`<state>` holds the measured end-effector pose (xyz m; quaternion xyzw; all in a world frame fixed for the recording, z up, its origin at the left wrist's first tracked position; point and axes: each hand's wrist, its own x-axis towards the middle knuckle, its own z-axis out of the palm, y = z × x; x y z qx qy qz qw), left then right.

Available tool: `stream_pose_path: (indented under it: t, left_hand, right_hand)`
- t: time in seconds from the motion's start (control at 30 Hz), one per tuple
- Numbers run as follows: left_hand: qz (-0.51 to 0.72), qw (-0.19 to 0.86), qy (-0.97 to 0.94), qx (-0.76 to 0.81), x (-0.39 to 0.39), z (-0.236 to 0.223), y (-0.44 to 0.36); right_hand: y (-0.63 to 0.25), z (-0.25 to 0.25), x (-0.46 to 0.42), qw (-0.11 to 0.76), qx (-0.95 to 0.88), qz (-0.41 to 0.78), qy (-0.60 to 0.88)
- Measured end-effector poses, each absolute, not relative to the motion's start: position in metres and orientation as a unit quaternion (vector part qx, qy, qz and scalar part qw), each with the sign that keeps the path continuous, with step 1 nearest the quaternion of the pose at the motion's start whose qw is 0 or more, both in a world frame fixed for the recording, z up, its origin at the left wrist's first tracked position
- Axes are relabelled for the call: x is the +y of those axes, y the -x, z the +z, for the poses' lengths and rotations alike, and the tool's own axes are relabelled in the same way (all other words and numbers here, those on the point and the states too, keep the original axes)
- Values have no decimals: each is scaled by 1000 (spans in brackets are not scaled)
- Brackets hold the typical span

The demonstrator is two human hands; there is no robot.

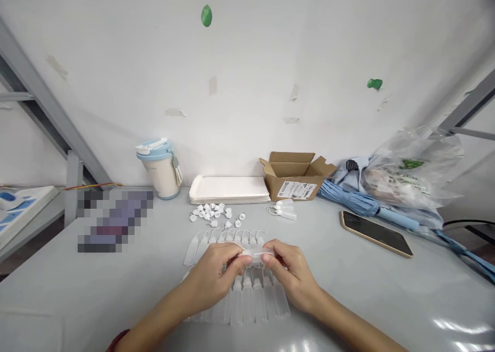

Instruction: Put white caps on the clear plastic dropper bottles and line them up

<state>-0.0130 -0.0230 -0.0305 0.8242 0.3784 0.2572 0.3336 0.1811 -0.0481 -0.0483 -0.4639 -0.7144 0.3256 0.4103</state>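
A small translucent plastic bottle (257, 254) with a thin white cord lies level between my two hands. My left hand (216, 269) pinches its left end between thumb and fingers. At the other end, my right hand (292, 272) grips it the same way. Beneath and in front of the hands, similar bottles (247, 300) with thin cords lie side by side in a row, partly hidden by my left forearm. Behind the hands is a second row of bottles (203, 245). Farther back sits a loose group of small white caps (211, 212).
Along the wall stand a cream tumbler (162, 174) with a blue lid, a stack of white trays (232, 188) and an open cardboard box (296, 179). Two or so bottles (284, 208) lie before the box. At right are a phone (377, 233), a blue umbrella (351, 200) and a plastic bag (410, 177).
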Motion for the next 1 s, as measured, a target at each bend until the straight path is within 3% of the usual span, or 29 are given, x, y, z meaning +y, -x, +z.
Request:
stream_pose_path:
  t: [0.3, 0.47, 0.63, 0.77, 1.0]
  left_hand:
    - [316, 195, -883, 287, -24, -40, 13]
    - [298, 171, -897, 277, -23, -34, 14]
    - [312, 173, -893, 274, -22, -32, 14]
    - [313, 184, -868, 338, -7, -32, 24]
    - [278, 147, -820, 479, 37, -42, 57]
  right_hand:
    - [-178, -49, -47, 415, -612, 483, 469]
    - [-173, -50, -45, 420, -524, 593, 443]
    - [-171, -48, -41, 419, -493, 627, 433]
    - [-180, -46, -32, 446, -532, 546, 468]
    - [-214, -54, 4, 475, -636, 239, 559]
